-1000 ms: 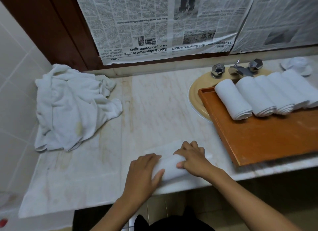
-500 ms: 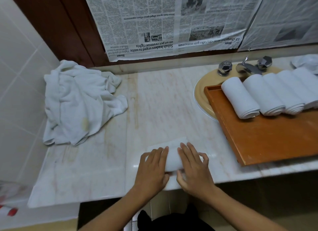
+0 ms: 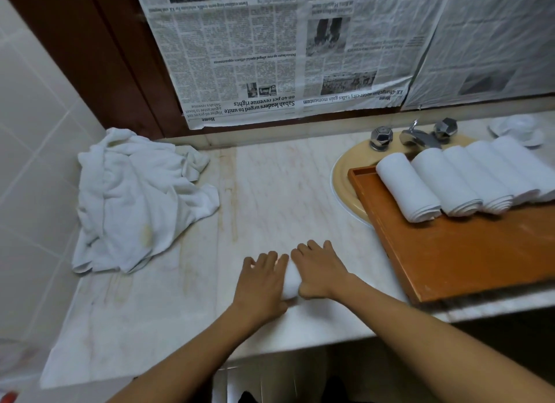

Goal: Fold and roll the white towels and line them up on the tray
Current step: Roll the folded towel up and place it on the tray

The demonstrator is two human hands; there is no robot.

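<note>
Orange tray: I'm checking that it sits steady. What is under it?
The tray lies across the yellow sink basin, its near edge on the marble counter. The inside of the basin beneath it is covered.

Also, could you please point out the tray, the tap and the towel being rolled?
tray (image 3: 468, 252): head view, bare floor near its middle.
tap (image 3: 420, 138): head view, on the spout.
towel being rolled (image 3: 290, 282): head view, its exposed white middle.
</note>
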